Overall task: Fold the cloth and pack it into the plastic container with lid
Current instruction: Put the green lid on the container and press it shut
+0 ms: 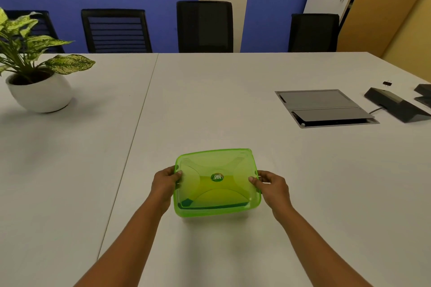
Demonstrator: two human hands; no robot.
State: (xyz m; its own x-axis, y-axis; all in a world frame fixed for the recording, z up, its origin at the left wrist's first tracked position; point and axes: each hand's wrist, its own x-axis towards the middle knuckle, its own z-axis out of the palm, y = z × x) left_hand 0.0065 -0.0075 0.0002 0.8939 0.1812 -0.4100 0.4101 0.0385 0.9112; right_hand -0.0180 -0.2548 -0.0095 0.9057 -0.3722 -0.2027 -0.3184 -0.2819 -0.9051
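Low in the centre of the frame, a translucent green square plastic container sits on the white table with its green lid on top. A yellow-green folded cloth shows through the lid. Your left hand and right hand grip opposite sides, thumbs curled over the lid's edges. A potted plant stands at upper left.

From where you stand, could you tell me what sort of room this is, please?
Probably an office meeting room: a long white table with a row of black chairs behind it, a built-in cable hatch and a desk phone.
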